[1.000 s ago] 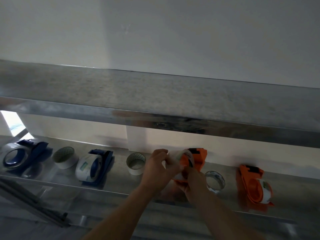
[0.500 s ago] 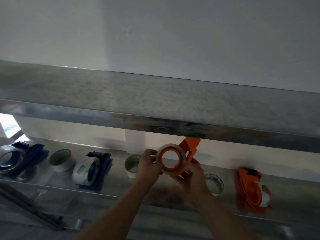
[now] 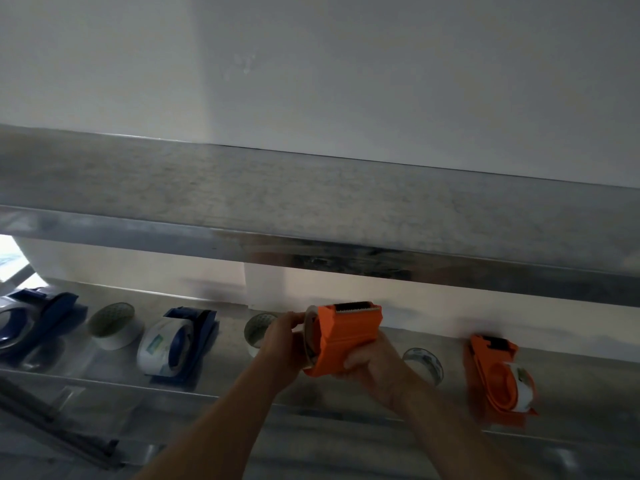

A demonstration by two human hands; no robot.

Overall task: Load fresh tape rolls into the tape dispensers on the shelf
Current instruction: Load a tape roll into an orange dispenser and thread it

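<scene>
Two hands clamped — left hand on tape roll, right hand round orange dispenser — shelved roll green print unreadable

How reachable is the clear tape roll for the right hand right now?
Probably not yet. The clear tape roll lies on the shelf just beside the right hand, nothing between them, but that hand grips the orange tape dispenser and would need to free itself first.

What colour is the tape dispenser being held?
The held plastic tape dispenser is orange, seen best in the head view.
</scene>
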